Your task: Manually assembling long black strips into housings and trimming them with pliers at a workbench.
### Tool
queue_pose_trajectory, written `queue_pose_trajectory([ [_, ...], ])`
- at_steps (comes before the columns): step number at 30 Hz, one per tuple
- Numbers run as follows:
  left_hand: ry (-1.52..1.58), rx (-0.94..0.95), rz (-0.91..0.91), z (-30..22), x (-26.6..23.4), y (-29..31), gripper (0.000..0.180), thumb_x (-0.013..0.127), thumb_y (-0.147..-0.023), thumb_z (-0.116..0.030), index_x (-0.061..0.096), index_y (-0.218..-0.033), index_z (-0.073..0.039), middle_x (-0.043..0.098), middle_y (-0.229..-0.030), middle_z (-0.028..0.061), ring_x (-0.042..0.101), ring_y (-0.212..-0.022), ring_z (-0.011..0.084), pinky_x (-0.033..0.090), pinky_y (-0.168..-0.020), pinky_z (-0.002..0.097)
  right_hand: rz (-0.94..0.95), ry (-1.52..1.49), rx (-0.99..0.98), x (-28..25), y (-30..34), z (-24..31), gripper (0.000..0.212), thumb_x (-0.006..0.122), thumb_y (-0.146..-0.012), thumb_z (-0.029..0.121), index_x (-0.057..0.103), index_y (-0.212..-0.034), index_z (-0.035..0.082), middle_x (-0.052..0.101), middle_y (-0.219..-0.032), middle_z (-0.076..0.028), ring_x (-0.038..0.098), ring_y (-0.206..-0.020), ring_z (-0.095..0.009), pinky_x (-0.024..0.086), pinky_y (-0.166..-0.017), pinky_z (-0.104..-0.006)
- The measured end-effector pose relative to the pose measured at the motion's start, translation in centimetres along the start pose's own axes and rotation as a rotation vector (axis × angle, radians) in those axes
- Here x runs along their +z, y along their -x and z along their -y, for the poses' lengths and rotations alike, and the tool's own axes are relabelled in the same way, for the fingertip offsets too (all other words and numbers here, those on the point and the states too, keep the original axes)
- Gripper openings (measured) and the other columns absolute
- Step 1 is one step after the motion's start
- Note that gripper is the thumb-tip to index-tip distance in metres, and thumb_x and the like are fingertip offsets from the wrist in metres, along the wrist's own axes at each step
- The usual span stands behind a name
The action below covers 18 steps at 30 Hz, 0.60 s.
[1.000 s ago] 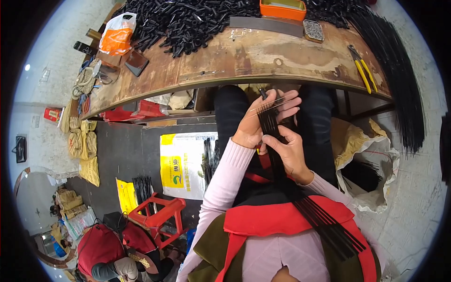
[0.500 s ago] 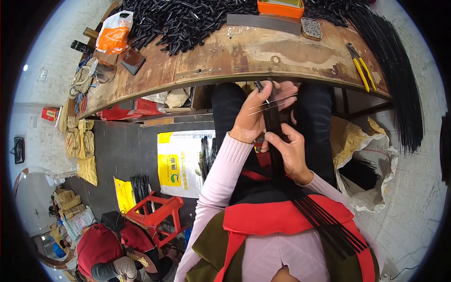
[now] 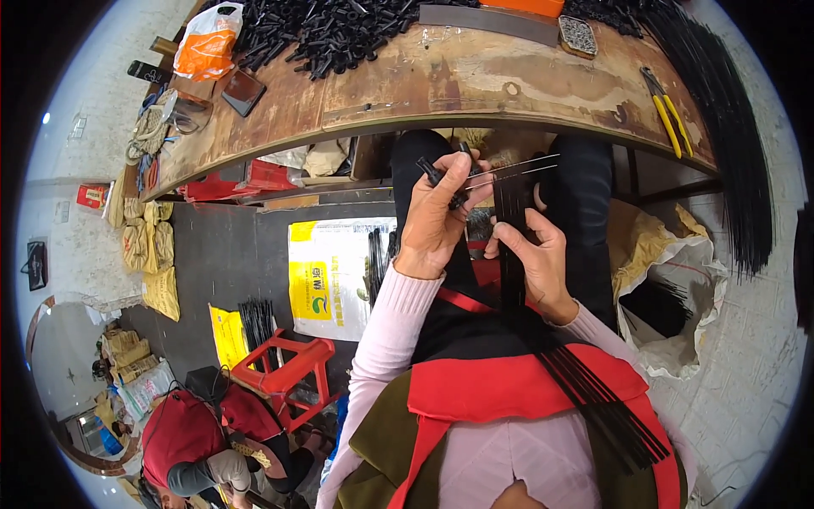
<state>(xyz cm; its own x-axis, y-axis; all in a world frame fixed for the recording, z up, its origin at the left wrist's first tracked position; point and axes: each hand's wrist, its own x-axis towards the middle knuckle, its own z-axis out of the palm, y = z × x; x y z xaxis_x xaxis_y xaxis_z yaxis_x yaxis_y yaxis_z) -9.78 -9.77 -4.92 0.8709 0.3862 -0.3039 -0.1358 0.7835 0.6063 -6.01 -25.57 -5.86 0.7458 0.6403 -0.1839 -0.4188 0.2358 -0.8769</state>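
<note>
Since the earlier frame, the left hand [image 3: 434,212] has been drawn left, away from the bundle of thin black rods [image 3: 512,280], and its open palm has been curled; the whole view has also shifted slightly.

At the centre of the frame, short black tubes [image 3: 430,173] are held by the left hand, its grip closed around them. The bundle is clamped in the grip of the right hand [image 3: 536,259], between thumb and fingers; it runs from upper centre down to lower right, over a red apron [image 3: 500,386]. Two thin pale wires [image 3: 543,159] are seen crossing the bundle's upper end; whether they are pinched by the left fingers cannot be told.

Across the top, a worn wooden surface [image 3: 381,93] is covered partly by piled black tubes [image 3: 339,34]. Yellow-handled pliers [image 3: 671,123] are laid at its upper right.
</note>
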Motion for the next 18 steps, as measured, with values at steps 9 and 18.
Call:
queue_pose_trajectory([
  [9, -0.058, 0.021, 0.006, 0.51, 0.16, 0.11, 0.025, 0.069, -0.092, -0.021, 0.064, -0.109, -0.003, 0.067, -0.101, 0.0062, 0.066, -0.089, 0.0151, 0.056, -0.076, 0.0258, 0.008, -0.011, 0.016, 0.07, 0.01, 0.08, 0.015, 0.068, -0.091, 0.008, 0.064, -0.098, -0.004, 0.064, -0.084, -0.006, 0.062, -0.071, -0.012, 0.053, -0.067, -0.0263],
  [18, -0.078, 0.004, 0.002, 0.56, 0.56, 0.5, 0.026, 0.071, -0.09, -0.022, 0.066, -0.109, -0.005, 0.068, -0.099, 0.0049, 0.065, -0.082, 0.0135, 0.053, -0.069, 0.0251, 0.006, -0.004, 0.019, 0.19, -0.04, 0.27, 0.017, 0.066, -0.091, 0.007, 0.063, -0.103, -0.004, 0.064, -0.086, -0.006, 0.062, -0.072, -0.013, 0.052, -0.067, -0.0268],
])
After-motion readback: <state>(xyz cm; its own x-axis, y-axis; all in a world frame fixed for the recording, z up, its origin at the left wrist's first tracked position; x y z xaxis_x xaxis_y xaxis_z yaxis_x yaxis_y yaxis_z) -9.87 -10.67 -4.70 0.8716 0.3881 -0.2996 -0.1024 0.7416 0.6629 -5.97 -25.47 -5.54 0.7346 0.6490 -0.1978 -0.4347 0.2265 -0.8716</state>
